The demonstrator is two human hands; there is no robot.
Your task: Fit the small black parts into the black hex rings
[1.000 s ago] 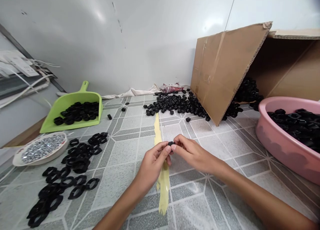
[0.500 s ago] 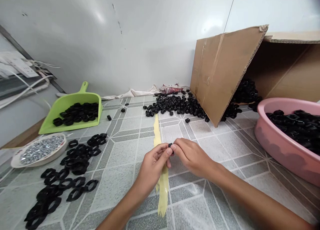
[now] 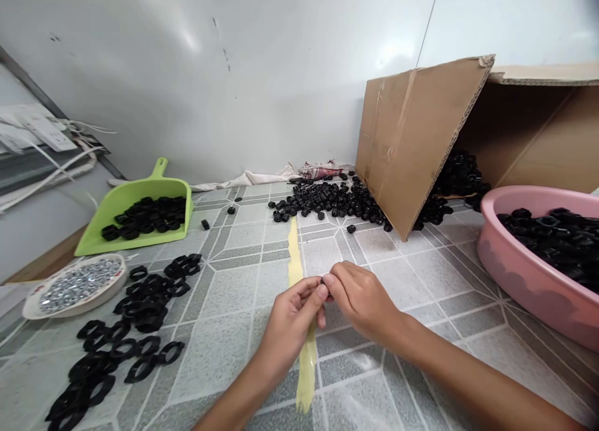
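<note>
My left hand [image 3: 296,314] and my right hand [image 3: 362,299] meet above the middle of the tiled-pattern surface. Both are closed, fingertips pinched on one small black plastic piece [image 3: 322,282], mostly covered by the fingers. Its exact shape cannot be made out. To the left of my hands lie loose black ring-shaped pieces [image 3: 150,297] in an uneven group. Beside them, a white dish [image 3: 122,280] holds many small shiny metal pieces [image 3: 77,284]. Beyond my hands, a heap of small black pieces [image 3: 322,199] spreads along the wall.
A green dustpan [image 3: 88,231] with black pieces stands at back left. On the right are a tilted cardboard box [image 3: 397,144], black pieces spilling from it, and a pink basin [image 3: 515,269] full of black pieces. Yellow tape [image 3: 306,375] runs under my hands. A power strip [image 3: 47,131] lies far left.
Both hands have shifted slightly right and down in the picture, still pinching the black piece. Less of it shows between the fingertips now.
</note>
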